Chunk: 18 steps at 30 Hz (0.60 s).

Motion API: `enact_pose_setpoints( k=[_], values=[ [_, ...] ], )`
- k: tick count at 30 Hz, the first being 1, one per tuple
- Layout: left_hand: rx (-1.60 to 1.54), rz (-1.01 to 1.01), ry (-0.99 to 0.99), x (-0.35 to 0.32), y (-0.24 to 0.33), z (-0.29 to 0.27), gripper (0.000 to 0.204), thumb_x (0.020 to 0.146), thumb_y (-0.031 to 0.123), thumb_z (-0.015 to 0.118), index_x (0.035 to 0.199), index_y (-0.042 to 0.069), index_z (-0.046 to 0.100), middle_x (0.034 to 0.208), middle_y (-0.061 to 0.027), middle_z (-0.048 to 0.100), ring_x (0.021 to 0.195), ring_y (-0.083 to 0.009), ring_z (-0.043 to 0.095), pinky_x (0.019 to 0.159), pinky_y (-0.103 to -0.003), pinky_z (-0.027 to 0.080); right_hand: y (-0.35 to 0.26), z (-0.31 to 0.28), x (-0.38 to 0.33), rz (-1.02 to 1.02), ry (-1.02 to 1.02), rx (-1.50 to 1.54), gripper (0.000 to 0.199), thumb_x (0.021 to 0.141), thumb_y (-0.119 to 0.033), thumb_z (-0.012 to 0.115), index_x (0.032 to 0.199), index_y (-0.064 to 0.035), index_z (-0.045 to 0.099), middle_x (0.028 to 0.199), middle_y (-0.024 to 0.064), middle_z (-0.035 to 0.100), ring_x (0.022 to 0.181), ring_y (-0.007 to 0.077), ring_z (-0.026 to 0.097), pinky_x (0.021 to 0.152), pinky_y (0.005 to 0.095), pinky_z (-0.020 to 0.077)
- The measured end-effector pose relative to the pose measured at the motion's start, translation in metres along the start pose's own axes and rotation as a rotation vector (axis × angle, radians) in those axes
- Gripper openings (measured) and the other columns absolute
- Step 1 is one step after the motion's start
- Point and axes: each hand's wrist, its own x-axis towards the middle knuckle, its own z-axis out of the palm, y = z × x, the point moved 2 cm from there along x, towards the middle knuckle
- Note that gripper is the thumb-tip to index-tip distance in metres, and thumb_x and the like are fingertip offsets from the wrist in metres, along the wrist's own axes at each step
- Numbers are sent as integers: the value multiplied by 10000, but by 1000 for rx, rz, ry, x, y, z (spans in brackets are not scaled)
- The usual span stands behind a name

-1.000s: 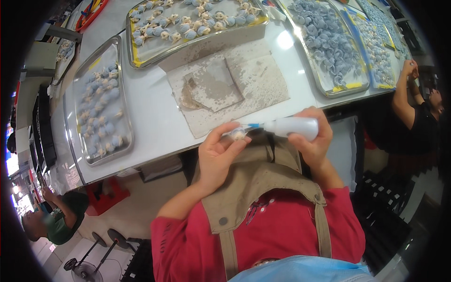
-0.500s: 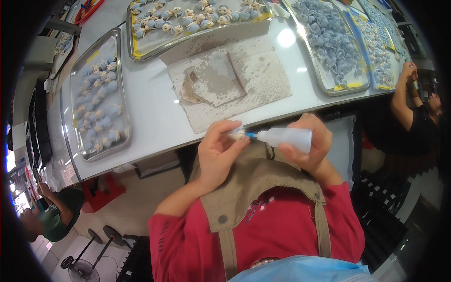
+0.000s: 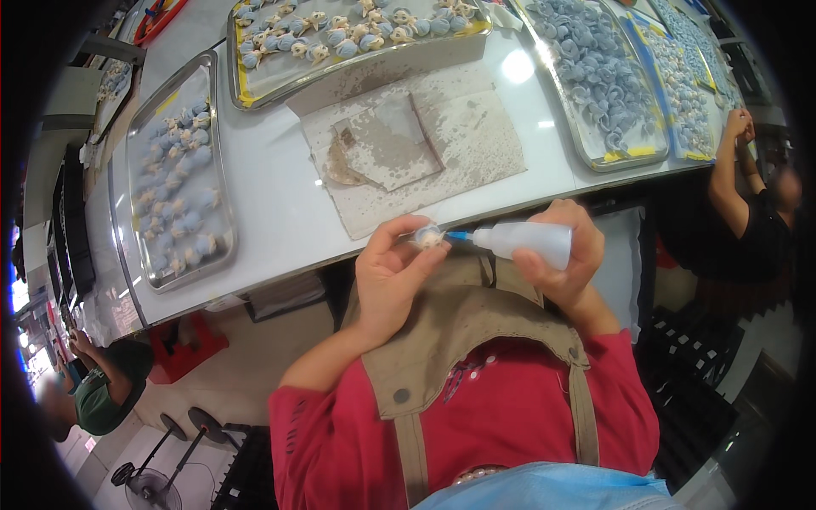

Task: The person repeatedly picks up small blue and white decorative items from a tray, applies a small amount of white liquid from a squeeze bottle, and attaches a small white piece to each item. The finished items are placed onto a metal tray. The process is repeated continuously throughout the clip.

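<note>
Glue bottle tip set against a small figurine held just above the counter edge.
The small figurine (image 3: 427, 237) is pinched in the fingertips of the left hand (image 3: 393, 276), and the white squeeze bottle (image 3: 529, 241) is wrapped by the right hand (image 3: 561, 259), its blue nozzle touching the figurine. Both are held near the chest over the tan apron (image 3: 450, 331), just below the white counter (image 3: 280, 195). For a clean dab, the figurine should be kept steady, the nozzle aimed at the joint only, and the bottle squeezed lightly so excess is avoided. Stained mats (image 3: 425, 144) and trays of figurines (image 3: 178, 170) lie on the counter.
</note>
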Motion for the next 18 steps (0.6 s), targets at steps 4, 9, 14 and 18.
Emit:
enact_pose_setpoints(
  k=[4, 9, 14, 18],
  values=[
    [-8, 1, 2, 0, 0, 2, 330, 819, -45, 594, 1125, -28, 470, 1033, -108, 562, 917, -170, 589, 839, -277, 473, 2, -1, 0, 1, -12, -23, 298, 654, -129, 793, 828, -20, 577, 699, 65, 591, 568, 122, 563, 501, 226, 428],
    [3, -3, 2, 1, 0, 2, 332, 819, -44, 595, 1126, -30, 469, 1043, -109, 561, 914, -175, 590, 841, -285, 474, 1, 2, 0, 27, -22, 17, 289, 664, -112, 786, 838, -17, 576, 715, 63, 592, 590, 112, 571, 506, 223, 434],
    [-21, 27, 7, 2, -1, -1, 331, 822, -25, 601, 1128, -23, 473, 1038, -110, 562, 902, -182, 596, 822, -283, 481, 4, 4, 1, 39, -29, 17, 287, 671, -97, 780, 846, -12, 570, 730, 56, 585, 606, 100, 562, 523, 220, 436],
    [-54, 29, 19, 3, -1, -5, 333, 825, -4, 605, 1133, -13, 477, 1051, -113, 557, 890, -191, 603, 788, -269, 486, 18, 7, -2, 136, 46, 163, 289, 722, -88, 734, 924, -11, 543, 761, 42, 580, 654, 78, 545, 571, 220, 441]
  ],
)
